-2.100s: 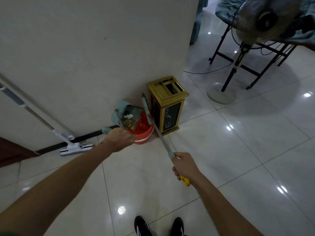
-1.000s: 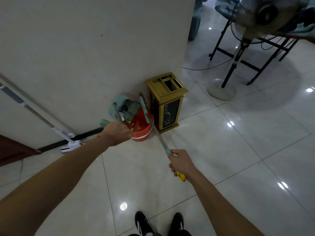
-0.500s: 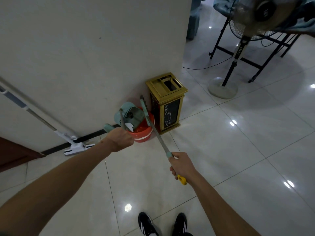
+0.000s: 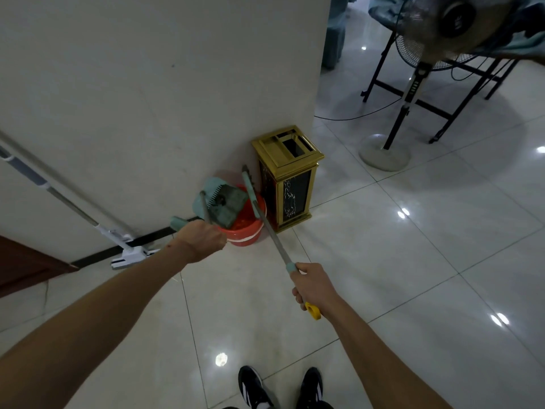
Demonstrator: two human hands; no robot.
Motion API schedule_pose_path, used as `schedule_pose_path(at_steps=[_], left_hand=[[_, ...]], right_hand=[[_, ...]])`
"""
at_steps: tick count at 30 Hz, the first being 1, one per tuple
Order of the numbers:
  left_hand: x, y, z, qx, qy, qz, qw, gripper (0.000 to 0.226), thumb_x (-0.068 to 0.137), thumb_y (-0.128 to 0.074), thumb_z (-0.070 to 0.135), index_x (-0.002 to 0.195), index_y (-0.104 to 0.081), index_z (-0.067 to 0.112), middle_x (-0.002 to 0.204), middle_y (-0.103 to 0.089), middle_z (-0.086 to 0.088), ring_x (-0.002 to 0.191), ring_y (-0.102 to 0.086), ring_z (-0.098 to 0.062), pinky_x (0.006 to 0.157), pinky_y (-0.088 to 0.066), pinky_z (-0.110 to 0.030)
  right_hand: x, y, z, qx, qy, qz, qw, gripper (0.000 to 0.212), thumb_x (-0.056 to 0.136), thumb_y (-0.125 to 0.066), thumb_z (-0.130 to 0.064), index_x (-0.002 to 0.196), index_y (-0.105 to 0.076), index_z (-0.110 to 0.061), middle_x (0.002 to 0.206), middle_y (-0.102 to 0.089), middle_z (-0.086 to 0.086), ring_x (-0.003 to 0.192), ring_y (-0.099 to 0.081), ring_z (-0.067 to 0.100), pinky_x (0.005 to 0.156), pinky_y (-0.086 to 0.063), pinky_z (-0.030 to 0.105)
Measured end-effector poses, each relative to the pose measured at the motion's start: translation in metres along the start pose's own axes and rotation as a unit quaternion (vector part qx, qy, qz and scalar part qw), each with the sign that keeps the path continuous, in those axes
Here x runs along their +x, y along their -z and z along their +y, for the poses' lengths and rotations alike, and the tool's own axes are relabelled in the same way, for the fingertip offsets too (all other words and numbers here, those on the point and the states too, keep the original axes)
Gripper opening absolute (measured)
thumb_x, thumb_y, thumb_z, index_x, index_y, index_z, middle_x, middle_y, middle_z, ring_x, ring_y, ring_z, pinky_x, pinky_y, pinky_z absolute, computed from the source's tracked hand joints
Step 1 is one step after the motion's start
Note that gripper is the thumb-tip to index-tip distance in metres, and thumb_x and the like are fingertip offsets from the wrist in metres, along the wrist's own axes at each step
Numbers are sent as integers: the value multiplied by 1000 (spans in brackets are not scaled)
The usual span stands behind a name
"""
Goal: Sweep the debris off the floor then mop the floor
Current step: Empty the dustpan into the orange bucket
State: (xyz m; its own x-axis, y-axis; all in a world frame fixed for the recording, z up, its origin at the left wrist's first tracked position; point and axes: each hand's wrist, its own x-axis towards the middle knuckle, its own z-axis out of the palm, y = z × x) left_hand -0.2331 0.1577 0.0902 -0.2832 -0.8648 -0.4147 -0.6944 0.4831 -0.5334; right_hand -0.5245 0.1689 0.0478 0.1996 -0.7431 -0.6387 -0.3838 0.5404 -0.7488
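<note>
Head view: the left hand [image 4: 203,239] grips the dustpan [image 4: 224,206] handle, fingers curled round it, the pan tipped over the red bucket [image 4: 246,228] just beyond the knuckles. The right hand [image 4: 314,289] is wrapped round the broom [image 4: 265,222] handle, whose far end reaches past the bucket. Tilted too far sideways, the pan could spill debris onto the floor [image 4: 383,261]. The mop [image 4: 129,253] leans left of the left hand.

Both forearms are bare with no sleeves in view, the left hand [image 4: 203,239] has a small red mark at the wrist, and the feet wear black shoes [image 4: 254,386] with white side stripes.
</note>
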Motion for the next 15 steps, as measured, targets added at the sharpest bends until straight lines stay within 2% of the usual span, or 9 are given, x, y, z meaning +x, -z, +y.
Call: schedule_pose_path(at_steps=[2,4,9,11,15], left_hand=[[1,7,-12,-10,12,3,1000,15,94,-58,13,104,-65,22,98,-72,3,90,-71,-22,68,-55,-33],[4,16,-21,-2,18,29,999,15,93,-59,13,105,-63,21,95,-72,3,87,-72,-21,64,-51,-31],[4,28,-11,6,18,65,998,11,85,-67,14,93,-67,20,83,-72,2,74,-72,-19,55,-41,-29],[0,20,7,18,3,51,999,7,86,-66,12,89,-68,19,81,-72,1,72,-71,-20,53,-42,-30],[-3,6,29,-18,-5,4,1000,15,94,-54,7,101,-66,12,97,-71,-4,86,-71,-27,60,-45,-35]], right_hand=[[-1,0,1,-1,2,-2,1000,36,100,-56,-27,135,-58,-19,63,-61,7,43,-49,12,43,-44,23],[-1,-1,1,-1,5,-2,1000,36,100,-55,-28,136,-58,-19,63,-61,7,43,-48,13,43,-43,23],[0,-4,2,9,10,4,1000,40,100,-55,-28,139,-54,-21,61,-59,7,43,-47,14,42,-42,23],[1,-2,2,10,9,5,1000,40,101,-55,-27,140,-54,-20,61,-59,7,43,-47,14,42,-42,23],[-1,3,5,-6,7,9,1000,39,101,-55,-27,139,-55,-19,62,-60,8,41,-48,13,41,-42,22]])
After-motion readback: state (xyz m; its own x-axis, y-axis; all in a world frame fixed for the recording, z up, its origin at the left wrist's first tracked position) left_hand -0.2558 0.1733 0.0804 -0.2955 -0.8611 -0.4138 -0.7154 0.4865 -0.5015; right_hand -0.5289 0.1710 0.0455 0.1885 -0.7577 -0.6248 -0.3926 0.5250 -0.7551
